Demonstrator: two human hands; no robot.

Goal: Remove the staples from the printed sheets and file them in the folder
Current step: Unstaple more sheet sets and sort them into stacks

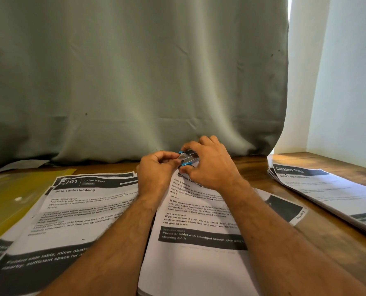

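At 12 o'clock on the desk [301,212], just before the curtain [135,82]: right hand [210,165] curled round a small stapler [187,159], blue and silver, fingers over its far side and thumb on its near edge. Left hand [156,169] touching the stapler's left end, fingers curled in, thumb and forefinger pinched together at the metal tip; whether something tiny sits between them cannot be told. Both hands above the top edge of the middle sheets [195,221], headed "Screen Cleaning", a stack running from 12 o'clock down to 6 o'clock under both forearms. No staple visible; the stack's top corner hidden behind the hands.

At 9 o'clock, touching the middle stack and partly under the left forearm: a second stack [75,210], headed "Living Room" and "Side Table Unfolding", several pages fanned at the top edge. Further toward 9 o'clock, beneath that stack's left margin: a yellow folder [11,195], lying flat, closed or open cannot be told.

At 3 o'clock, well apart from the hands: a third stack [327,189], headed "Dressing Table", angled along the right edge of the desk, sunlight on the wood behind it. Between it and the middle stack, a loose page [284,207] with a dark panel showing from under the right forearm.

Behind the desk at 1 o'clock, past the curtain's edge: a pale wall [338,82].
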